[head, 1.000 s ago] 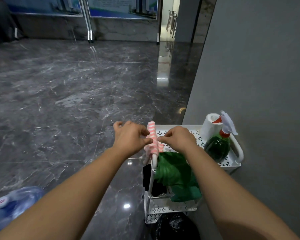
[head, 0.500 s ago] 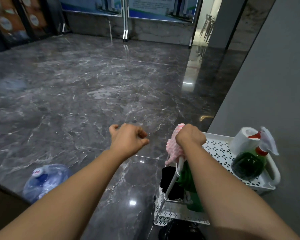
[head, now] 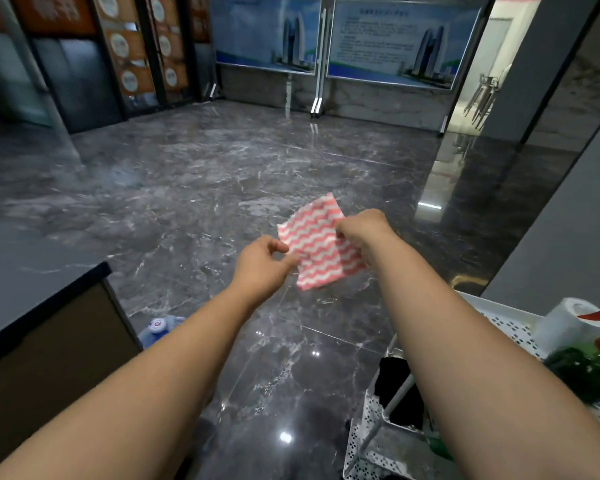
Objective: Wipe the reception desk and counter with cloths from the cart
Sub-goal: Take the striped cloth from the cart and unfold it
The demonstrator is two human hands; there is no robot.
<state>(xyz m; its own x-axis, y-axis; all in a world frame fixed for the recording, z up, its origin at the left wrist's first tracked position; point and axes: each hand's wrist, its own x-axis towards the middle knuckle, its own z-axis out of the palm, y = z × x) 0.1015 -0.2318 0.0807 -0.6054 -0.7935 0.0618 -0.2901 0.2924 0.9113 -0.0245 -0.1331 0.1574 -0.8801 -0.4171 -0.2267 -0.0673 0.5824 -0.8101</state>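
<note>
Floor: dark glossy marble floor (head: 187, 202) fills our view, with poster boards (head: 329, 39) along the top.
Cloth: our pink-and-white zigzag cloth (head: 317, 244) hangs mid-frame above the floor.
Right: our right hand (head: 361, 226) pinches its right edge.
Left: our left hand (head: 260, 261) curls at its left edge; we cannot tell if it grips.
Desk: dark desk (head: 32, 271) at left.
Cart: white cart (head: 371, 441) lower right, carrying a paper roll (head: 561, 323).

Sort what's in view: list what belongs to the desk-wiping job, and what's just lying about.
For the job: pink zigzag cloth, gripped by the right hand; white cart; black cloth on it; spray bottle; paper roll; desk counter.
Lying about: water jug on the floor; display boards by the far wall.
</note>
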